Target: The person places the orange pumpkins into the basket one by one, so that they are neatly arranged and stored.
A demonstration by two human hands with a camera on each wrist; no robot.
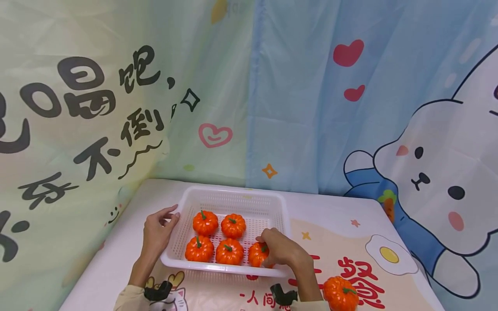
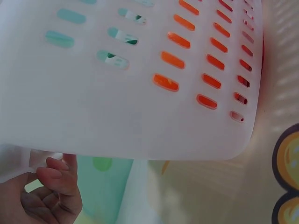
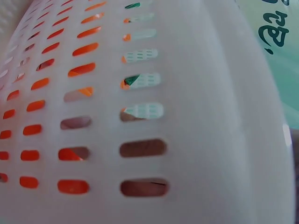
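Observation:
A white perforated plastic basket (image 1: 218, 267) holds several small orange pumpkins with green stems, standing in two rows. My left hand (image 1: 158, 228) grips the basket's left rim. In the left wrist view the curled fingers (image 2: 60, 179) sit at the edge of the basket wall (image 2: 126, 116). Inside the front right corner, my right hand (image 1: 281, 249) reaches over the rim and holds a pumpkin (image 1: 256, 255), partly covering it. The right wrist view is filled by the slotted basket wall (image 3: 201, 116), with orange and bits of the hand showing through the slots.
One more pumpkin (image 1: 340, 293) lies on the table outside the basket, near the right forearm. A printed cloth (image 1: 330, 233) with red lettering and a fried egg covers the table. Behind stands a curtain (image 1: 288, 108) with cartoon prints.

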